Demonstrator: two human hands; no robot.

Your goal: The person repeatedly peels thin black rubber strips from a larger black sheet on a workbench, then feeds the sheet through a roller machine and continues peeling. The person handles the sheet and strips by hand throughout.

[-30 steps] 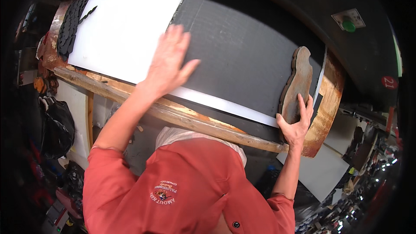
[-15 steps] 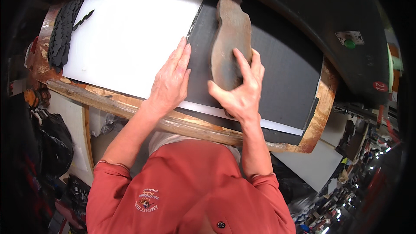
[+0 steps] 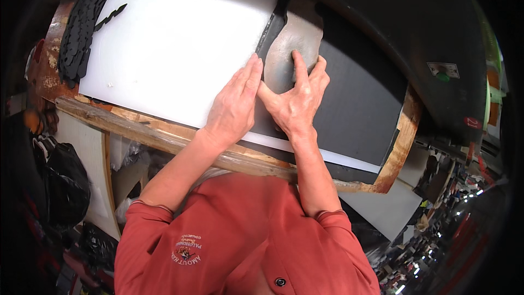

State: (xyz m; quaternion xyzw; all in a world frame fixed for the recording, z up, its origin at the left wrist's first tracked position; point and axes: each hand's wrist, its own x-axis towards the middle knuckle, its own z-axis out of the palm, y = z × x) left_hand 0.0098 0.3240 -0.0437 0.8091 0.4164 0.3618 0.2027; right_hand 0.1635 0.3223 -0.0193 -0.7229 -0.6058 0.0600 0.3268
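A brownish-grey, sole-shaped cutting die [image 3: 279,49] lies on a black sheet [image 3: 355,101], close to the sheet's left edge, its far end in shadow. Around its near end my right hand [image 3: 297,95] is closed, thumb on the left side and fingers over the top and right side. My left hand [image 3: 233,102] lies open and flat, fingers together and pointing away from me, along the border between the black sheet and the white board [image 3: 164,43]. Its fingertips are close to my right thumb.
Sole-shaped black pieces [image 3: 77,43] are piled at the far left, by a thin jagged black strip [image 3: 111,17]. A worn wooden rail [image 3: 147,134] edges the bench in front of me. A dark machine body with a green button [image 3: 442,76] stands at the right and back.
My left hand has shifted right, closer to my right hand. The die now sits nearer the black sheet's left edge and slightly farther away, its far end darker in shadow.
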